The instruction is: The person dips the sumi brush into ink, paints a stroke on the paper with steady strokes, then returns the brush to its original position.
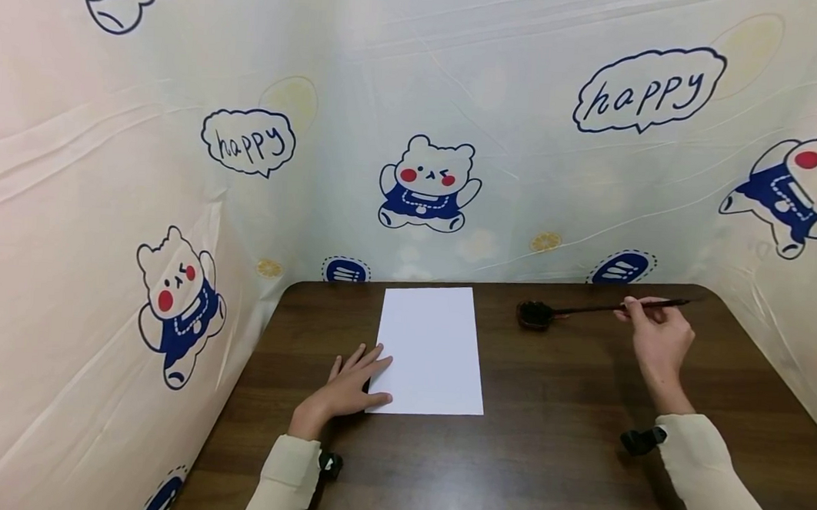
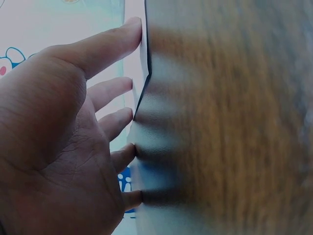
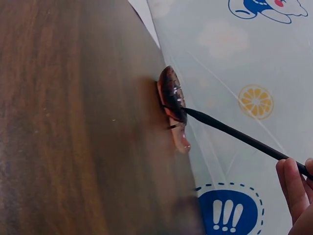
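Observation:
A blank white sheet of paper [image 1: 431, 356] lies on the table. My left hand [image 1: 346, 386] rests with spread, straight fingers on its left edge; in the left wrist view the thumb [image 2: 110, 46] and fingertips press along the paper's edge [image 2: 141, 54]. My right hand [image 1: 660, 341] pinches a slim black writing brush [image 1: 596, 309] by its handle, holding it nearly level. The brush's tip touches a small dark, turtle-shaped holder [image 1: 534, 315] right of the paper. In the right wrist view, this holder [image 3: 172, 95] shows a glossy domed top and a reddish rounded end.
The dark wooden table [image 1: 543, 462] ends at the back against a pale curtain [image 1: 331, 151] printed with bears and "happy" bubbles. This fabric also stands close along the left and right sides. A black wrist device [image 1: 643, 441] sits at the right cuff.

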Demonstrator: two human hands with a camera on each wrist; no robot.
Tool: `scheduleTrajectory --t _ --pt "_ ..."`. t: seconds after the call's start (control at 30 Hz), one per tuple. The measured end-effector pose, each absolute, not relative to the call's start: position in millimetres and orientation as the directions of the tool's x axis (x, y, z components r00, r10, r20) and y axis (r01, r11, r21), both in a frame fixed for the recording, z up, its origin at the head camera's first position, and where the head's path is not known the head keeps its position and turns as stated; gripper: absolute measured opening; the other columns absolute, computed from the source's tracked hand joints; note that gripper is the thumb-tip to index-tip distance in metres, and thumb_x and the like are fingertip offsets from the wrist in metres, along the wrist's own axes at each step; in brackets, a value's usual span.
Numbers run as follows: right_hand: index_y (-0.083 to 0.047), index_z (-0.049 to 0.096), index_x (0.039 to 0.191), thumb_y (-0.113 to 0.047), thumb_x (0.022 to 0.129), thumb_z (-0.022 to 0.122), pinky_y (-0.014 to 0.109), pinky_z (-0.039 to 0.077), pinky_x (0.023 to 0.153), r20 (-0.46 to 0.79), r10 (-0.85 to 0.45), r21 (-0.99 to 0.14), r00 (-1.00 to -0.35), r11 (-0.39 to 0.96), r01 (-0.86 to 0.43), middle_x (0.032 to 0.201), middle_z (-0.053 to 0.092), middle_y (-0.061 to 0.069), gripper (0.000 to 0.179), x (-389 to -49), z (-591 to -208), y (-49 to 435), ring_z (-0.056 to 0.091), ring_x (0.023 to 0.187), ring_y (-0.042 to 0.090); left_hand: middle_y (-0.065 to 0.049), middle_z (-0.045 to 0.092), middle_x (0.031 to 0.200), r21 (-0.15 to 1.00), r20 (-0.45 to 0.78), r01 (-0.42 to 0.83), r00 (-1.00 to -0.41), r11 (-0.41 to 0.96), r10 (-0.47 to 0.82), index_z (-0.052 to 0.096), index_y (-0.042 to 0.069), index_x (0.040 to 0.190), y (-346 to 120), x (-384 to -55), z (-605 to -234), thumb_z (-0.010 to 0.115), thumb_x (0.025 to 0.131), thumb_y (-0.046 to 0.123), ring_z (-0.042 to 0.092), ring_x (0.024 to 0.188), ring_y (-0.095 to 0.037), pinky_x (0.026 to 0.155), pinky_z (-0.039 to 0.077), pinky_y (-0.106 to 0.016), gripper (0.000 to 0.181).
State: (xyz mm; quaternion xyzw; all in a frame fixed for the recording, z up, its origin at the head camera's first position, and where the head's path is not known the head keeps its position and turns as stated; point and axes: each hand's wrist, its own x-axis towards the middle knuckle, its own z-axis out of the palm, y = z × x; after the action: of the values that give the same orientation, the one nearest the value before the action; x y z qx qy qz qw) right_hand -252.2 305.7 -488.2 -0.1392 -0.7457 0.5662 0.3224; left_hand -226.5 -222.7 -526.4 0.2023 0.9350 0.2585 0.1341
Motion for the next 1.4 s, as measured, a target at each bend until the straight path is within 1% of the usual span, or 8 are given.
scheduleTrajectory --t 0.23,0.43,0.53,0.77,0.83,1.0,1.23,1.4 --pt "0.004 0.074 0.109 -0.027 0.102 0.073 0.011 0.053 0.059 0.277 0.586 -0.949 -0.762 0.290 -0.122 0.080 0.069 -0.031 0.031 -249 -492 308 0.072 0.070 -0.012 -0.008 0.021 0.180 0.514 -0.182 0.289 -0.883 0.807 0.432 0.042 0.019 0.166 -223 -229 -527 0.073 0.098 0.050 0.005 0.167 -0.042 0.126 -0.005 -0.076 0.080" --pt "0.003 0.074 0.109 -0.028 0.102 0.073 0.009 0.054 0.062 0.282 0.585 -0.947 -0.760 0.297 -0.123 0.080 0.068 -0.034 0.032 -247 -491 310 0.072 0.070 -0.011 -0.014 0.024 0.178 0.547 -0.133 0.311 -0.884 0.777 0.448 0.044 0.016 0.164 -223 -227 -529 0.074 0.097 0.049 0.008 0.165 -0.047 0.124 -0.004 -0.079 0.080" --pt "0.003 0.075 0.109 -0.027 0.102 0.074 0.009 0.054 0.061 0.286 0.586 -0.946 -0.758 0.300 -0.126 0.081 0.068 -0.034 0.031 -248 -491 311 0.072 0.070 -0.011 -0.012 0.023 0.179 0.537 -0.151 0.300 -0.885 0.789 0.440 0.043 0.017 0.165 -223 -228 -528 0.073 0.098 0.051 0.007 0.166 -0.046 0.125 -0.004 -0.078 0.081" --pt "0.004 0.074 0.108 -0.022 0.101 0.074 0.009 0.056 0.065 0.297 0.582 -0.944 -0.757 0.298 -0.142 0.089 0.076 -0.021 0.026 -247 -491 311 0.074 0.071 -0.008 -0.011 0.023 0.179 0.564 -0.123 0.314 -0.883 0.764 0.454 0.045 0.020 0.164 -226 -231 -535 0.073 0.096 0.056 0.007 0.166 -0.046 0.123 -0.005 -0.080 0.082" --pt "0.004 0.074 0.108 -0.020 0.101 0.074 0.009 0.056 0.066 0.298 0.580 -0.944 -0.758 0.296 -0.145 0.088 0.075 -0.023 0.025 -248 -491 312 0.074 0.071 -0.008 -0.011 0.022 0.179 0.585 -0.098 0.330 -0.878 0.741 0.469 0.044 0.021 0.165 -229 -231 -539 0.070 0.097 0.060 0.006 0.166 -0.045 0.122 -0.007 -0.080 0.082" --pt "0.006 0.074 0.108 -0.016 0.101 0.074 0.008 0.056 0.064 0.305 0.579 -0.943 -0.756 0.297 -0.153 0.082 0.070 -0.028 0.023 -248 -491 312 0.073 0.069 -0.010 -0.010 0.022 0.179 0.595 -0.104 0.319 -0.880 0.738 0.464 0.044 0.022 0.164 -228 -230 -537 0.071 0.096 0.060 0.005 0.166 -0.045 0.123 -0.009 -0.079 0.083" --pt "0.008 0.073 0.109 -0.012 0.101 0.073 0.008 0.055 0.063 0.301 0.576 -0.943 -0.760 0.297 -0.148 0.082 0.068 -0.029 0.022 -248 -489 314 0.072 0.068 -0.012 -0.001 0.022 0.179 0.552 -0.106 0.311 -0.894 0.774 0.435 0.044 0.032 0.164 -235 -243 -562 0.070 0.089 0.073 0.007 0.167 -0.040 0.125 -0.005 -0.078 0.089" --pt "0.008 0.073 0.107 -0.015 0.101 0.074 0.008 0.054 0.063 0.322 0.570 -0.934 -0.756 0.324 -0.153 0.081 0.068 -0.029 0.024 -246 -489 314 0.071 0.069 -0.013 0.005 0.018 0.180 0.541 -0.130 0.295 -0.896 0.787 0.425 0.042 0.032 0.165 -237 -247 -567 0.072 0.091 0.067 0.003 0.169 -0.034 0.128 -0.007 -0.073 0.088"
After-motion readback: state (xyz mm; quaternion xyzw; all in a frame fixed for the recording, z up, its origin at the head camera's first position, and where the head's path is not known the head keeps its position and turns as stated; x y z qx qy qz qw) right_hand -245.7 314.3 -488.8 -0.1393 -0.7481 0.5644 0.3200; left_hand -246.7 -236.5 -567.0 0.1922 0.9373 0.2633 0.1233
